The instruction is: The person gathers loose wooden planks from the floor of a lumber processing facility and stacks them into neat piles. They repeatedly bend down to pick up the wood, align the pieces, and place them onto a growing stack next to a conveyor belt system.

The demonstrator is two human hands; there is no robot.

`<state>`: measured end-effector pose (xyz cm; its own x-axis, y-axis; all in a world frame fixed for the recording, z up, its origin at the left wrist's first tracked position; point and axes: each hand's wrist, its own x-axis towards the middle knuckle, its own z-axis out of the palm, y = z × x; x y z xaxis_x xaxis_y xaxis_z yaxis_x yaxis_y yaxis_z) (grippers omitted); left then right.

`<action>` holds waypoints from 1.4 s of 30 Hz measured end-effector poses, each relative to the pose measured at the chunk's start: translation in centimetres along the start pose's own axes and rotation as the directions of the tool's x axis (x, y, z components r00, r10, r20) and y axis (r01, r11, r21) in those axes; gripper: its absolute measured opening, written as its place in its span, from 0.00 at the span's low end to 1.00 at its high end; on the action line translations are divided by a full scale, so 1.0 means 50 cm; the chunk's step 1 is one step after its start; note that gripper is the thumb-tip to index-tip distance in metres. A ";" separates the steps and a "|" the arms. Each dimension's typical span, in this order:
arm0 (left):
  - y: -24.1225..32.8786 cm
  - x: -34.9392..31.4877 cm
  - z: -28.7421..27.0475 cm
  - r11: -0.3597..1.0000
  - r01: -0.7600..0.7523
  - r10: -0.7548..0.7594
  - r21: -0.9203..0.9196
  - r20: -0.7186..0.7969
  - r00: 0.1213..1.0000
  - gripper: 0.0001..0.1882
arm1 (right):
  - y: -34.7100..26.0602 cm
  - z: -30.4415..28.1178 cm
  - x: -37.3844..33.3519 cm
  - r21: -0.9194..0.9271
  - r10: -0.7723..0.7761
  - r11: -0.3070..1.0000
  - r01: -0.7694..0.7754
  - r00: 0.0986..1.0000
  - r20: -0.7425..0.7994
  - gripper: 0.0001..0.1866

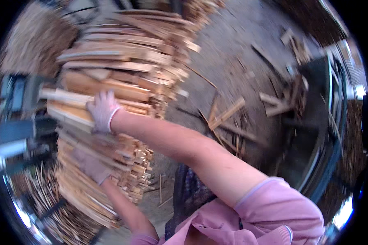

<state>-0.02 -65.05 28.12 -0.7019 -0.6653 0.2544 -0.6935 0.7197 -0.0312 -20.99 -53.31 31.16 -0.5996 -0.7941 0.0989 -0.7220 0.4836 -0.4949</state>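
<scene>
A long stack of sawn wooden slats (114, 43) runs from the upper middle down the left side of the view. My right hand (103, 108), in a pale glove, reaches across and rests on pale slats (67, 110) in the stack, its fingers apart. Nearer to me, my left hand (92, 166), also gloved, lies against the lower part of the stack beside a greyish slat (96, 145). Motion blurs that hand, and its fingers do not show clearly.
Loose wood offcuts (229, 112) lie scattered on the grey floor (221, 49) to the right. Farther right stands a dark metal frame (315, 139). Bundled thin sticks (61, 208) are at the lower left, and a straw-coloured heap (39, 38) is at the upper left.
</scene>
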 end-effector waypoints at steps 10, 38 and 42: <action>-0.129 0.028 0.167 0.926 0.078 -0.047 -0.368 0.092 0.995 0.30 | 0.200 0.038 -0.136 0.819 0.054 0.566 -0.092 0.996 0.075 0.30; 0.061 -0.364 0.293 0.965 -0.218 0.165 0.146 0.308 0.937 0.30 | 1.015 0.976 -1.033 0.718 0.910 -0.383 -0.581 -0.103 0.402 0.25; 0.074 -0.387 0.316 0.975 -0.218 0.198 0.027 0.331 0.923 0.30 | 0.926 0.796 -1.191 0.553 0.904 -0.356 -0.754 -0.127 0.409 0.33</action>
<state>8.42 -52.65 7.83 -0.8384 -0.5374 -0.0913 -0.5276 0.8421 -0.1121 -4.99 1.71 -32.02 -0.4355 0.3870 -0.8127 0.8995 0.2230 -0.3758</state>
